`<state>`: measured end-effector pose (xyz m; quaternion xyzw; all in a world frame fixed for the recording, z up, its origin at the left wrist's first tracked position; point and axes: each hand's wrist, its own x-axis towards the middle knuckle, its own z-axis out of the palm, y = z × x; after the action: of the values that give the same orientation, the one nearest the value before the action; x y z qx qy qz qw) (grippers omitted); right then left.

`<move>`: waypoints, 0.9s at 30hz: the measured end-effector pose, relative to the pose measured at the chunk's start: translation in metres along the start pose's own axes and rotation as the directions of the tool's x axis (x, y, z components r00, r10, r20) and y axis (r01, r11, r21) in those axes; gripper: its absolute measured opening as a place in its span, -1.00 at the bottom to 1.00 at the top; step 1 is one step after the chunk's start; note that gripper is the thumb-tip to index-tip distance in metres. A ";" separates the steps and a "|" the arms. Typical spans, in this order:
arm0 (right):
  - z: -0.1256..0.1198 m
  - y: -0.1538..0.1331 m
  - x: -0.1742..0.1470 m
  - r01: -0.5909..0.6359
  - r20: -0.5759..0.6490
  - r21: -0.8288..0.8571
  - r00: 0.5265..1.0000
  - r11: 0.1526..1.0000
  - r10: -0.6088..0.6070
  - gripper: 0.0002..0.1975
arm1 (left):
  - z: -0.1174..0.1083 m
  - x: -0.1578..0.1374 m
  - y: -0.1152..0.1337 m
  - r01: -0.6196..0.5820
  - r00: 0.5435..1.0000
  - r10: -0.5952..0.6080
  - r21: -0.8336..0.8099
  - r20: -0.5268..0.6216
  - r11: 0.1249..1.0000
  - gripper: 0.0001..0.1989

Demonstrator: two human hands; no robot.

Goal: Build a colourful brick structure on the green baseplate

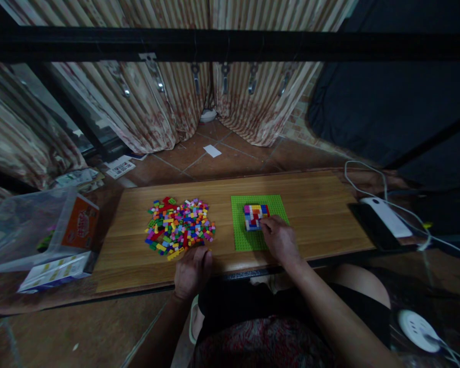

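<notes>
A green studded baseplate (239, 240) lies on the wooden board, and a small multicoloured block of toy building bricks (252, 214) stands on it. My right hand (281, 239) reaches over the plate's right side, its fingers pinched together at the right edge of that block. Whatever sits between those fingertips is hidden. To the left spreads a loose pile of small coloured bricks (182, 225). My left hand (193, 270) rests at the pile's near edge with its fingers curled closed; any brick inside it is out of sight. Beside its knuckles lies a yellow brick (175, 254).
The wooden board (318, 209) carries the plate and pile. A clear plastic bin (26, 230) with an orange label and a white carton (57, 271) stand at the left. On the right are a dark tablet-like slab (373, 227), a white device (387, 217) and loose cables.
</notes>
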<state>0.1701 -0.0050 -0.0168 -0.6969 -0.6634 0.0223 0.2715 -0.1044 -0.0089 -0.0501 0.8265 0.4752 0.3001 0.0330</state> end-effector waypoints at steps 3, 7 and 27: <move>0.002 -0.003 -0.005 0.012 -0.025 -0.020 1.000 1.000 -0.013 -0.73 | 0.000 0.000 0.000 -0.001 1.000 0.001 0.009 -0.004 1.000 -0.89; 0.004 -0.006 -0.010 0.018 -0.067 -0.020 0.998 1.000 -0.020 -0.70 | 0.000 0.000 0.001 0.011 1.000 -0.012 0.021 0.007 1.000 -0.87; 0.012 0.001 -0.015 0.035 -0.072 0.095 0.997 0.995 -0.028 -0.68 | 0.001 0.001 0.002 0.029 0.999 -0.028 0.052 -0.019 0.998 -0.86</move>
<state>0.1640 -0.0142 -0.0323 -0.6728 -0.6625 0.0252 0.3283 -0.1023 -0.0087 -0.0500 0.8175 0.4949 0.2944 0.0113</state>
